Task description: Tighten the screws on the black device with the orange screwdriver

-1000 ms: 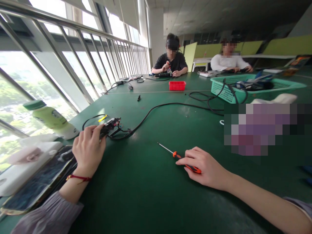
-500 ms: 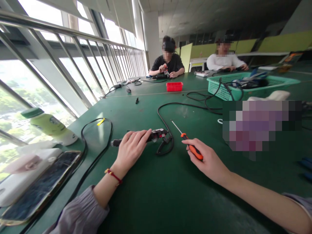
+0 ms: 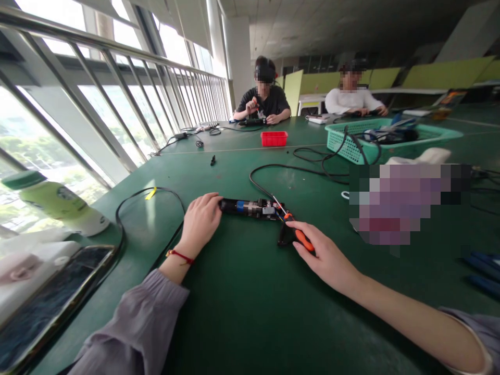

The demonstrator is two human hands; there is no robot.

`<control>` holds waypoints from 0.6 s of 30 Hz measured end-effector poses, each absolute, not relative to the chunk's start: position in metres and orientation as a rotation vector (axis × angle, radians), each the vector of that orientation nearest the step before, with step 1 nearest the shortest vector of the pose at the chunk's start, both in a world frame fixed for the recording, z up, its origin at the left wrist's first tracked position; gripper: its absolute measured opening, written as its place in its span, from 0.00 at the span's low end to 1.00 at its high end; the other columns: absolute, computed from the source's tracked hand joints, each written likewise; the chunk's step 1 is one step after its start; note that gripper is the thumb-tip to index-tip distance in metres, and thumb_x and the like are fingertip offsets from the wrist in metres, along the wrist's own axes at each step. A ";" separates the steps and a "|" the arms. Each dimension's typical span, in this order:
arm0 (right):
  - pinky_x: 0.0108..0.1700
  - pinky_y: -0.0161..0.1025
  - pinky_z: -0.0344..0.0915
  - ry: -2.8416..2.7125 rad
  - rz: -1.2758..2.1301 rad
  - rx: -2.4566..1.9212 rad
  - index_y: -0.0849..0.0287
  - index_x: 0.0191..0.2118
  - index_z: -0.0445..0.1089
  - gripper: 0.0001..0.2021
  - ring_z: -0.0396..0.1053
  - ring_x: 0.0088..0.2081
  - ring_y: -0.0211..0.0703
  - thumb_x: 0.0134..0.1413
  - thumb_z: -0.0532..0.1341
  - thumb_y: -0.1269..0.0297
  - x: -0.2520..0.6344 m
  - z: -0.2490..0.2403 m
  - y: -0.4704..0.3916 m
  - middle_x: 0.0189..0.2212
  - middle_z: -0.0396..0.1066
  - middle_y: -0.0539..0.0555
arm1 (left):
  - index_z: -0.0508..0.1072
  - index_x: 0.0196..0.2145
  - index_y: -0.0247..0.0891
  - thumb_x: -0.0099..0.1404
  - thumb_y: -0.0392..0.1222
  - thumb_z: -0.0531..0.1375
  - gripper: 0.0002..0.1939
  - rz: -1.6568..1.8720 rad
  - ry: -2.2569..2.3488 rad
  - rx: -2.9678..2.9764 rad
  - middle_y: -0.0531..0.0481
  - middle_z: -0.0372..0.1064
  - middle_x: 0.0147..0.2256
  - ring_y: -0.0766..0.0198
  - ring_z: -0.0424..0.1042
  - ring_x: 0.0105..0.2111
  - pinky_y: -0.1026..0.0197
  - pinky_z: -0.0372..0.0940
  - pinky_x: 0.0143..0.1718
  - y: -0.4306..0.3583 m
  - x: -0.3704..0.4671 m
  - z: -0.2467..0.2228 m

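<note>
My left hand (image 3: 200,221) is closed round the left end of a black corded electric device (image 3: 244,207) lying on the green table. Its casing is partly opened, baring a silvery cylinder with a blue band and small parts and wires at the right end. In my right hand (image 3: 326,255) is a screwdriver (image 3: 303,240) with an orange and black handle. Its thin shaft points up and left across the device's right end; I cannot tell whether the tip touches anything. A black piece (image 3: 286,235) sits just below the screwdriver, partly behind it.
A black cable (image 3: 297,165) runs right towards a teal basket (image 3: 336,140) full of tools and cords. Farther off stand a red tray (image 3: 274,138) and two people at work. At left are a phone (image 3: 50,297), a bottle (image 3: 58,203) and a looped cable; a blurred-out bundle lies right.
My left hand has slid to the device's left end, and the device has turned so its bared inside shows. The screwdriver has come left and its shaft now crosses the device's right end.
</note>
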State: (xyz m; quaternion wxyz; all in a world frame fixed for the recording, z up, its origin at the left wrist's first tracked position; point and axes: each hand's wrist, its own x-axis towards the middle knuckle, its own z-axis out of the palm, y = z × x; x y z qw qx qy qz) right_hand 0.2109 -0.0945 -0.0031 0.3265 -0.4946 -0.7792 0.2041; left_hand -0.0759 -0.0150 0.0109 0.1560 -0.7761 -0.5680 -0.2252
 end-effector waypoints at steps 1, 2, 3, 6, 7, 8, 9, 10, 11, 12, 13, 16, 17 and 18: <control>0.54 0.50 0.63 -2.044 0.535 -1.297 0.51 0.54 0.61 0.18 0.66 0.52 0.48 0.57 0.52 0.63 0.211 -0.003 -0.094 0.52 0.66 0.55 | 0.71 0.46 0.36 0.63 0.36 0.46 0.18 -0.634 -1.723 -2.181 0.45 0.68 0.49 0.54 0.68 0.47 0.51 0.62 0.50 -0.016 -0.089 0.012; 0.54 0.50 0.63 -2.050 0.537 -1.299 0.51 0.54 0.61 0.18 0.65 0.53 0.48 0.57 0.52 0.63 0.211 -0.004 -0.094 0.52 0.66 0.56 | 0.71 0.46 0.36 0.63 0.35 0.45 0.19 -0.624 -1.808 -2.166 0.46 0.68 0.49 0.55 0.68 0.47 0.53 0.63 0.49 -0.017 -0.102 0.013; 0.54 0.50 0.62 -2.056 0.538 -1.300 0.52 0.54 0.61 0.18 0.65 0.53 0.47 0.58 0.52 0.63 0.211 -0.004 -0.094 0.52 0.66 0.56 | 0.70 0.47 0.36 0.62 0.34 0.44 0.21 -0.603 -1.874 -2.165 0.46 0.68 0.50 0.55 0.69 0.46 0.54 0.64 0.47 -0.018 -0.114 0.014; 0.56 0.49 0.60 -2.079 0.545 -1.293 0.53 0.54 0.60 0.17 0.63 0.55 0.46 0.58 0.51 0.64 0.212 -0.006 -0.093 0.53 0.65 0.56 | 0.70 0.49 0.38 0.59 0.33 0.43 0.24 -0.470 -1.909 -2.242 0.47 0.68 0.49 0.56 0.68 0.47 0.55 0.65 0.46 -0.028 -0.140 0.014; 0.57 0.49 0.60 -2.086 0.544 -1.291 0.53 0.54 0.60 0.18 0.62 0.55 0.46 0.58 0.51 0.64 0.212 -0.007 -0.093 0.53 0.64 0.56 | 0.71 0.48 0.38 0.58 0.33 0.43 0.25 -0.422 -1.867 -2.277 0.47 0.69 0.48 0.56 0.68 0.47 0.55 0.65 0.47 -0.032 -0.145 0.014; 0.58 0.49 0.59 -2.095 0.543 -1.290 0.52 0.54 0.59 0.18 0.62 0.56 0.45 0.58 0.51 0.63 0.212 -0.008 -0.093 0.54 0.64 0.55 | 0.71 0.47 0.38 0.58 0.33 0.43 0.24 -0.381 -1.820 -2.304 0.46 0.69 0.48 0.56 0.68 0.47 0.55 0.65 0.47 -0.036 -0.148 0.014; 0.58 0.49 0.58 -2.102 0.541 -1.291 0.52 0.55 0.59 0.18 0.61 0.56 0.45 0.58 0.51 0.63 0.212 -0.008 -0.092 0.54 0.64 0.55 | 0.72 0.47 0.37 0.58 0.34 0.44 0.24 -0.350 -1.779 -2.320 0.45 0.69 0.47 0.56 0.68 0.46 0.55 0.65 0.47 -0.040 -0.149 0.014; 0.58 0.50 0.58 -2.109 0.540 -1.293 0.52 0.55 0.59 0.18 0.61 0.56 0.45 0.58 0.51 0.63 0.212 -0.009 -0.092 0.55 0.64 0.55 | 0.72 0.47 0.37 0.59 0.35 0.44 0.23 -0.325 -1.749 -2.331 0.45 0.69 0.47 0.55 0.68 0.46 0.55 0.65 0.47 -0.044 -0.148 0.015; 0.58 0.50 0.58 -2.112 0.538 -1.296 0.52 0.55 0.59 0.18 0.61 0.56 0.46 0.58 0.51 0.63 0.212 -0.009 -0.092 0.55 0.64 0.55 | 0.71 0.47 0.36 0.60 0.36 0.44 0.23 -0.306 -1.734 -2.336 0.44 0.69 0.46 0.55 0.68 0.45 0.55 0.66 0.45 -0.048 -0.147 0.015; 0.58 0.50 0.58 -2.113 0.535 -1.301 0.52 0.55 0.59 0.18 0.61 0.56 0.46 0.58 0.52 0.63 0.212 -0.009 -0.092 0.55 0.64 0.55 | 0.71 0.47 0.36 0.61 0.38 0.44 0.22 -0.290 -1.729 -2.340 0.43 0.69 0.46 0.55 0.67 0.45 0.55 0.67 0.44 -0.051 -0.146 0.015; 0.58 0.50 0.58 -2.113 0.528 -1.303 0.52 0.55 0.59 0.18 0.61 0.56 0.46 0.58 0.52 0.63 0.212 -0.009 -0.092 0.55 0.64 0.55 | 0.72 0.46 0.36 0.62 0.40 0.44 0.22 -0.278 -1.729 -2.347 0.43 0.69 0.45 0.55 0.68 0.45 0.55 0.67 0.43 -0.054 -0.144 0.016; 0.57 0.50 0.60 -2.118 0.501 -1.301 0.53 0.55 0.59 0.18 0.62 0.56 0.46 0.58 0.51 0.63 0.212 -0.008 -0.092 0.54 0.64 0.55 | 0.72 0.45 0.37 0.64 0.42 0.44 0.21 -0.281 -1.722 -2.378 0.43 0.69 0.43 0.56 0.69 0.43 0.56 0.68 0.42 -0.058 -0.140 0.018; 0.57 0.50 0.60 -2.119 0.494 -1.296 0.52 0.55 0.59 0.18 0.62 0.56 0.47 0.58 0.52 0.63 0.212 -0.008 -0.092 0.54 0.64 0.55 | 0.72 0.44 0.37 0.64 0.41 0.44 0.20 -0.290 -1.714 -2.388 0.43 0.69 0.42 0.57 0.69 0.42 0.57 0.68 0.41 -0.059 -0.138 0.018; 0.57 0.51 0.60 -2.120 0.490 -1.291 0.52 0.55 0.60 0.18 0.63 0.55 0.47 0.58 0.52 0.63 0.212 -0.008 -0.093 0.54 0.65 0.55 | 0.72 0.44 0.37 0.64 0.41 0.44 0.20 -0.303 -1.699 -2.395 0.43 0.69 0.42 0.57 0.69 0.41 0.57 0.69 0.40 -0.060 -0.134 0.018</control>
